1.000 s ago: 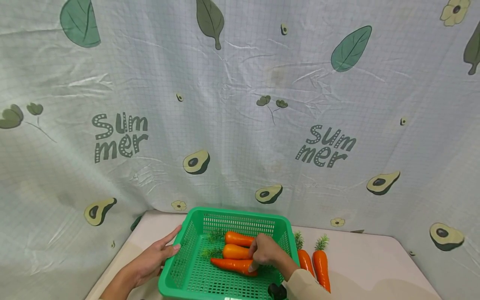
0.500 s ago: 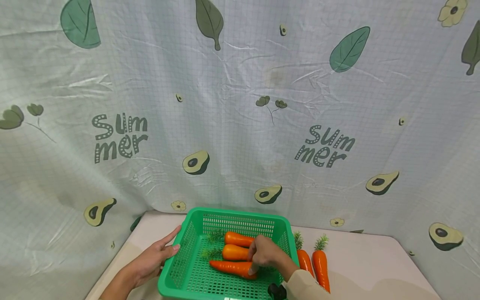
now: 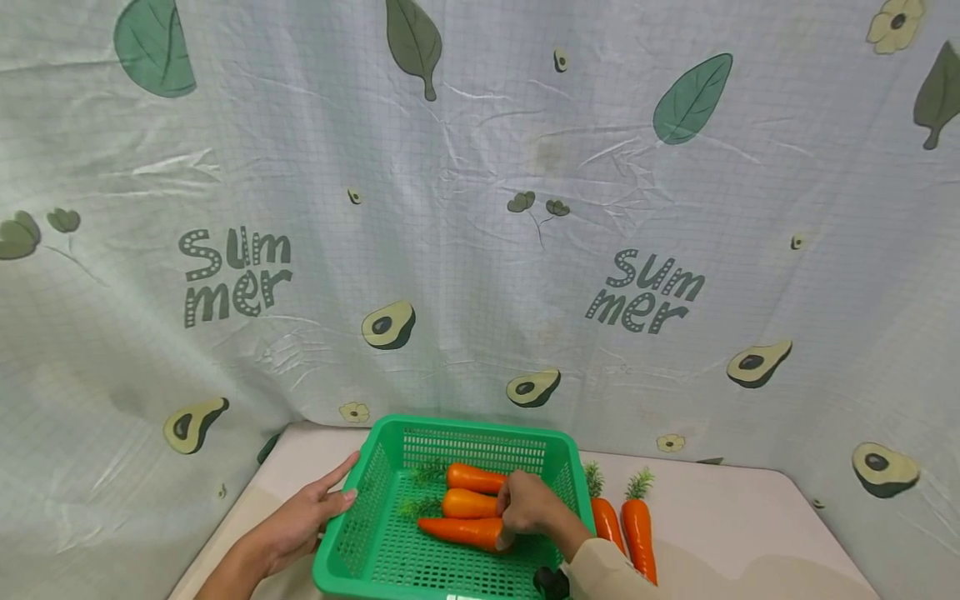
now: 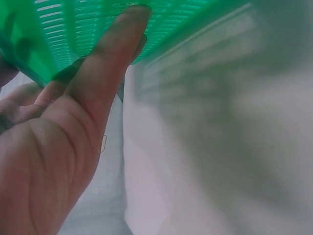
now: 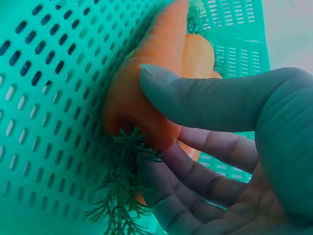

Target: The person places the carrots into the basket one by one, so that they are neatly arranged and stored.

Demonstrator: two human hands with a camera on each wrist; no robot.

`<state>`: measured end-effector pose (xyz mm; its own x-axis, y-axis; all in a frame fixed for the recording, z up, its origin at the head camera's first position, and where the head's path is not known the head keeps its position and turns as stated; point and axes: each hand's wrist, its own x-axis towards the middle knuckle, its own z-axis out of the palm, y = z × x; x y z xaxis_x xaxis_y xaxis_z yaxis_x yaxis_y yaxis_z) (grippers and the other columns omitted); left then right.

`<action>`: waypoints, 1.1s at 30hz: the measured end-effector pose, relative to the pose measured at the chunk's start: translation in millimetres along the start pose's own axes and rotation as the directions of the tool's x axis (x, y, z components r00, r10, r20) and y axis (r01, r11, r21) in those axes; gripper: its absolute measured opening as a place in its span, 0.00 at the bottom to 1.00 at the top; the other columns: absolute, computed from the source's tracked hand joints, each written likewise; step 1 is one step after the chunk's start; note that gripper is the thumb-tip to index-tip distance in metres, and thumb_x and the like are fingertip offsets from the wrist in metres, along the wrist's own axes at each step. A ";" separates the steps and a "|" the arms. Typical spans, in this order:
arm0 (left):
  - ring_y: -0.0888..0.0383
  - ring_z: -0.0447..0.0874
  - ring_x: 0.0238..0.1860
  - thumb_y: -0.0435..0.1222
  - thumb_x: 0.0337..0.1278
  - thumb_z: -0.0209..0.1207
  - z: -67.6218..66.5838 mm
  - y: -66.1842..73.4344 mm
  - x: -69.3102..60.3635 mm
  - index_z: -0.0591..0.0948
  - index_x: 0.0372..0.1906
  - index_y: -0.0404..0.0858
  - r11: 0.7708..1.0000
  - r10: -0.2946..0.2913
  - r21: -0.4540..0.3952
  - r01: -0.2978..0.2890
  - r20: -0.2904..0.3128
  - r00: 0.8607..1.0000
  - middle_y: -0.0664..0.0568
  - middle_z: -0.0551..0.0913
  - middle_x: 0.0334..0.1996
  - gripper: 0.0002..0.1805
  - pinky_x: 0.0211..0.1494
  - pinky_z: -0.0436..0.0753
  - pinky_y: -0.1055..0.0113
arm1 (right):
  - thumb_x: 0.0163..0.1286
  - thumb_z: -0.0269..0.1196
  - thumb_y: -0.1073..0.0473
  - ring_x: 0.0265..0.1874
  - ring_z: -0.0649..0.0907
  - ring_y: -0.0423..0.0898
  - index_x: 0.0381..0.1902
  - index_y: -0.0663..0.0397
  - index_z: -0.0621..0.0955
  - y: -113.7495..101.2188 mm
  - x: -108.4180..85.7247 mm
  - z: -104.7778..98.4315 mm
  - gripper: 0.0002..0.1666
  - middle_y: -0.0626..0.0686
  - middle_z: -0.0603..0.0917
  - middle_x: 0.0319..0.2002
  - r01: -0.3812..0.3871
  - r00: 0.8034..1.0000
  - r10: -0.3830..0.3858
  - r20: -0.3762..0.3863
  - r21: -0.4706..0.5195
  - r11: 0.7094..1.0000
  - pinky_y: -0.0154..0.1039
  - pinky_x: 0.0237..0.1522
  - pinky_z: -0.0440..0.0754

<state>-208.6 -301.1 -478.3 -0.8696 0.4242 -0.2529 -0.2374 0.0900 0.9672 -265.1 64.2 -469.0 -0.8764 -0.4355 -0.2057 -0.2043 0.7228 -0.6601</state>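
Observation:
Inside the green basket point(image 3: 456, 422) three orange carrots lie side by side, green tops on the rear two pointing left. My right hand point(image 3: 534, 504) grips the blunt end of the nearest carrot point(image 3: 459, 531), whose pointed end faces left. In the right wrist view my right thumb lies across that carrot point(image 5: 164, 44), my other fingers are beneath it, and its leafy top point(image 5: 122, 181) hangs below. At the basket's left side my left hand point(image 3: 296, 522) holds the rim, thumb over it; in the left wrist view a long finger extends along the slotted wall point(image 4: 88, 24).
To the basket's right, two more carrots point(image 3: 639, 537) lie on the pale table point(image 3: 735, 517), leafy tops away from me. Behind the table hangs a printed curtain point(image 3: 465, 250) with leaves, avocados and lettering. A dark object point(image 3: 551, 582) is near my right sleeve.
The head view has turned slightly to the right. The gripped carrot has shifted a little in the basket. Both hands keep nearly the same places.

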 end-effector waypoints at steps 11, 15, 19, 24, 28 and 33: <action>0.47 0.88 0.58 0.47 0.85 0.46 0.4 0.4 -0.2 0.29 0.85 0.46 1.000 -0.001 0.005 0.001 -0.005 1.000 0.33 0.76 0.69 0.45 0.57 0.87 0.48 | 0.46 0.81 0.73 0.31 0.80 0.48 0.32 0.60 0.88 1.0 0.1 -2.5 0.15 0.55 0.87 0.34 0.007 1.000 -0.006 -0.012 0.033 0.999 0.45 0.32 0.82; 0.47 0.88 0.58 0.47 0.85 0.47 0.7 0.4 -0.2 0.29 0.85 0.46 1.000 0.000 0.006 0.000 -0.007 1.000 0.31 0.74 0.70 0.45 0.57 0.87 0.48 | 0.47 0.81 0.74 0.31 0.80 0.49 0.34 0.61 0.88 0.9 -0.4 -3.1 0.16 0.55 0.87 0.34 0.006 1.000 -0.005 -0.006 0.059 0.998 0.44 0.32 0.81; 0.47 0.88 0.58 0.47 0.84 0.47 0.6 0.5 -0.1 0.30 0.85 0.46 1.000 0.000 0.005 0.000 -0.010 1.000 0.30 0.73 0.71 0.45 0.57 0.87 0.48 | 0.46 0.80 0.75 0.32 0.80 0.48 0.34 0.62 0.88 1.1 -0.5 -3.1 0.16 0.56 0.88 0.34 0.028 1.000 -0.027 -0.011 0.070 0.997 0.45 0.34 0.83; 0.47 0.88 0.58 0.47 0.85 0.47 1.1 1.3 -0.1 0.30 0.85 0.45 1.000 -0.002 0.006 0.002 -0.012 1.000 0.28 0.72 0.71 0.45 0.56 0.87 0.49 | 0.46 0.80 0.75 0.32 0.80 0.48 0.34 0.62 0.88 1.5 -0.8 -3.4 0.16 0.55 0.87 0.33 0.038 0.999 -0.037 -0.002 0.076 0.996 0.45 0.35 0.83; 0.47 0.87 0.58 0.46 0.85 0.46 1.4 1.7 0.5 0.30 0.85 0.45 1.000 -0.006 0.013 0.006 -0.014 1.000 0.26 0.69 0.72 0.45 0.57 0.87 0.48 | 0.46 0.80 0.75 0.30 0.78 0.48 0.33 0.62 0.88 1.5 -1.4 -3.3 0.15 0.54 0.86 0.31 0.038 0.999 -0.037 -0.010 0.078 0.996 0.44 0.33 0.80; 0.45 0.87 0.59 0.47 0.85 0.45 0.9 2.5 0.3 0.29 0.85 0.45 1.000 -0.014 0.027 0.015 -0.022 1.000 0.24 0.65 0.74 0.44 0.57 0.87 0.48 | 0.47 0.78 0.75 0.29 0.78 0.46 0.33 0.63 0.87 -0.3 -4.8 -7.2 0.14 0.53 0.86 0.30 0.072 0.996 -0.064 -0.067 0.124 0.990 0.41 0.31 0.80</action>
<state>-209.1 -299.9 -476.0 -0.8753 0.4032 -0.2671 -0.2385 0.1206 0.9636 -264.0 70.0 -462.7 -0.8889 -0.4435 -0.1144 -0.2107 0.6176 -0.7577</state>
